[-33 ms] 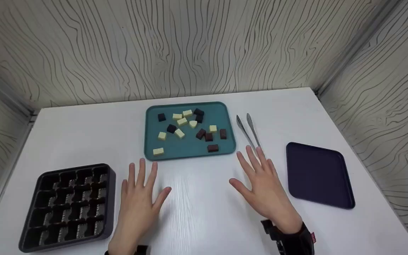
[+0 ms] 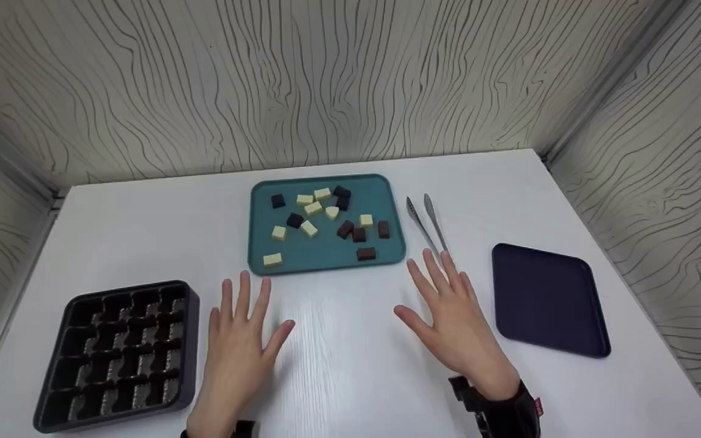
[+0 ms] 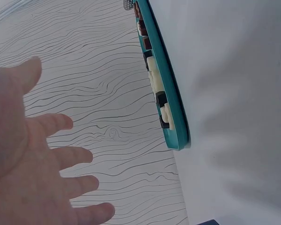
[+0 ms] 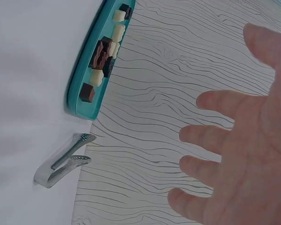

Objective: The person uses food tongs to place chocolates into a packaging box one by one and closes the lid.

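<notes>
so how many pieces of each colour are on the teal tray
Cream pieces: 8
Black pieces: 4
Brown pieces: 4
Total: 16

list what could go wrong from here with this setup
The right hand might knock the tongs, whose near end it hides in the head view. Two brown blocks on the teal tray sit close together, so taking one could shift the other. The left hand could nudge the compartment box beside it.
</notes>
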`<state>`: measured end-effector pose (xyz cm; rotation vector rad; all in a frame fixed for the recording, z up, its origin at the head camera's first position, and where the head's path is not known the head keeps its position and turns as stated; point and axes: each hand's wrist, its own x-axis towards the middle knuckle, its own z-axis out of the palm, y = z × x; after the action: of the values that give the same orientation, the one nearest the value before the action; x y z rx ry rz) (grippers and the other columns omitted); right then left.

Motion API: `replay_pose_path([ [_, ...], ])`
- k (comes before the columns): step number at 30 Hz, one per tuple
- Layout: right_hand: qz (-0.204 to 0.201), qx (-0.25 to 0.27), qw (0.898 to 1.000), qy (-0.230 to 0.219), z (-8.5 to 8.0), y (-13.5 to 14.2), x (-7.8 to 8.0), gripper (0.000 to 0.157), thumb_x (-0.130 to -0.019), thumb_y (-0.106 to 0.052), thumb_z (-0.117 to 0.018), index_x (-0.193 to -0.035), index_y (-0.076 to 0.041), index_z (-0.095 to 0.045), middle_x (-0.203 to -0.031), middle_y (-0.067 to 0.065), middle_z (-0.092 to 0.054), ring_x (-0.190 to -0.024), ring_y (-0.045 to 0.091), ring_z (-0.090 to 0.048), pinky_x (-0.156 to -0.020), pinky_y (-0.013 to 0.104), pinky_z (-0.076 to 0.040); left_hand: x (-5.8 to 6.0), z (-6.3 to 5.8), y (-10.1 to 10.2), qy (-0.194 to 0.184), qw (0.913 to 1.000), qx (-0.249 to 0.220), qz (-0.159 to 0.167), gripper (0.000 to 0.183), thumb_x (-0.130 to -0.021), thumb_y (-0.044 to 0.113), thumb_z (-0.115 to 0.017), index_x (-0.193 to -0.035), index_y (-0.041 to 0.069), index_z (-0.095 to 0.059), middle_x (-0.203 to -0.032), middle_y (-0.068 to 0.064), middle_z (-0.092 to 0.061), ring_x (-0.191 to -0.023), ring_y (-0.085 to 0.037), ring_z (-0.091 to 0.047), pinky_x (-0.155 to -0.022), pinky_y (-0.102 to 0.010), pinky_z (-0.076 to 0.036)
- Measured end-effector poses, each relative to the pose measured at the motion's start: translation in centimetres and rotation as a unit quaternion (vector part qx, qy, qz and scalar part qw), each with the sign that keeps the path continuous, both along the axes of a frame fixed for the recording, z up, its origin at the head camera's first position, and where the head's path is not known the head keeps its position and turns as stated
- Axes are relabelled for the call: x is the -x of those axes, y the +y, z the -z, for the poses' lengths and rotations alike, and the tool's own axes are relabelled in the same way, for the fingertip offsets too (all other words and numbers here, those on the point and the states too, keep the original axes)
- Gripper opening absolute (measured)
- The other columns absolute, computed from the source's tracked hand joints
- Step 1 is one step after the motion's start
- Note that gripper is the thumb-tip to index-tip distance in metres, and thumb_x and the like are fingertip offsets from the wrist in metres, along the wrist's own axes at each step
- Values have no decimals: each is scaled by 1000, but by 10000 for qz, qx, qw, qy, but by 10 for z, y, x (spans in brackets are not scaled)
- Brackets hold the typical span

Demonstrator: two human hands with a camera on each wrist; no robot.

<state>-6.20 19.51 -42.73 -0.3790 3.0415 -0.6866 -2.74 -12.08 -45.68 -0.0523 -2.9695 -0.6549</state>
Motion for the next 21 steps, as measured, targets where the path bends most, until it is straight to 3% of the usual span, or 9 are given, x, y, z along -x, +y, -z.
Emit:
replay_pose_path([
  [7, -20, 113, 9999, -58, 1, -4, -1, 76, -102, -50, -62, -164, -15, -37, -177, 14, -23, -166, 43, -12, -129, 72, -17, -3, -5, -2, -71, 10000, -44, 24, 74, -102, 47, -63, -163, 13, -40, -173, -23, -28, -159, -52, -25, -118, -78, -32],
  [14, -31, 184, 9995, 252, 2, -1, -1, 72, -103, -47, -62, -162, -13, -41, -175, 15, -29, -164, 45, -18, -127, 72, -22, -5, -9, -4, 299, 9989, -338, -85, 69, -103, 41, -64, -161, 11, -43, -169, -24, -35, -156, -53, -32, -117, -76, -35],
  [17, -10, 286, 9992, 281, 7, 4, 0, 71, -103, -45, -63, -162, -12, -43, -174, 16, -31, -164, 45, -19, -127, 71, -23, -10, -10, -14, 410, 9983, -370, -198, 67, -103, 39, -66, -160, 10, -45, -167, -24, -39, -153, -54, -36, -116, -77, -37],
  [21, -2, 329, 9991, 274, 20, 16, 1, 70, -102, -42, -66, -160, -10, -45, -171, 19, -35, -162, 47, -24, -127, 69, -26, -20, -12, -39, 191, 9986, -214, -434, 67, -103, 39, -65, -160, 11, -45, -168, -23, -38, -154, -52, -35, -117, -77, -34],
])
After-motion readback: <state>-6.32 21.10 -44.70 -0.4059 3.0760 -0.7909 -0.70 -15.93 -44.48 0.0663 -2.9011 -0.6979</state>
